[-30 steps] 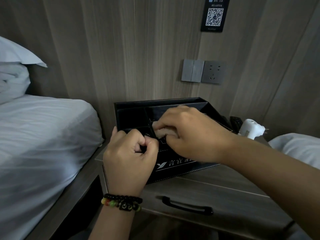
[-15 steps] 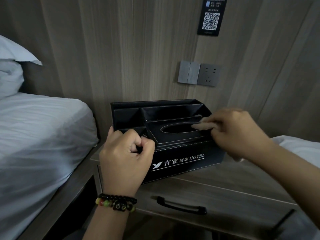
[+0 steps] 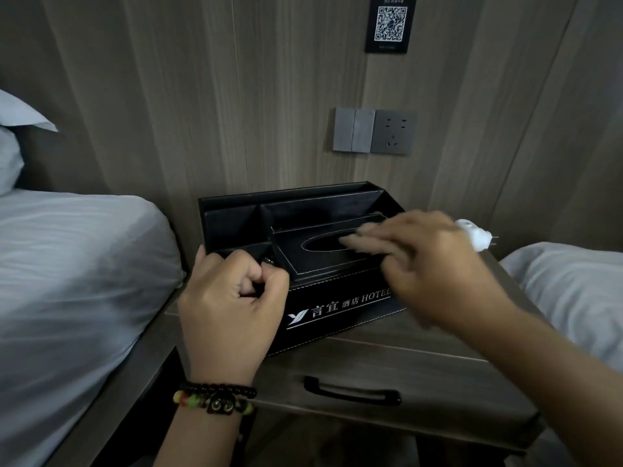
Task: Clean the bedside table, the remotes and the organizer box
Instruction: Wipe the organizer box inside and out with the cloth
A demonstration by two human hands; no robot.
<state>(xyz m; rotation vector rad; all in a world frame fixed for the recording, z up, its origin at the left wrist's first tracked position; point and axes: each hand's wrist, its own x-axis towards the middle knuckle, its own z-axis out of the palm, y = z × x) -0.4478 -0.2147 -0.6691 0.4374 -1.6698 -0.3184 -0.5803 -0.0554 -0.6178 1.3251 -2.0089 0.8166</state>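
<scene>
The bedside table [image 3: 421, 355] carries the organizer box [image 3: 337, 308] and a white plug [image 3: 473, 235].

The left hand [image 3: 232, 298] gripped the organizer box [image 3: 337, 264] at seven o'clock; the blurred right hand [image 3: 424, 264] lay across its lid at three o'clock.

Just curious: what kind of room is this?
Most likely a hotel room: the black leather organizer box reads HOTEL, white-sheeted beds flank the wooden bedside table, and a QR-code sign hangs above.

Two bare forearms, no sleeves, left wrist wearing a black beaded bracelet [image 3: 215, 397] with green, yellow, red beads
</scene>
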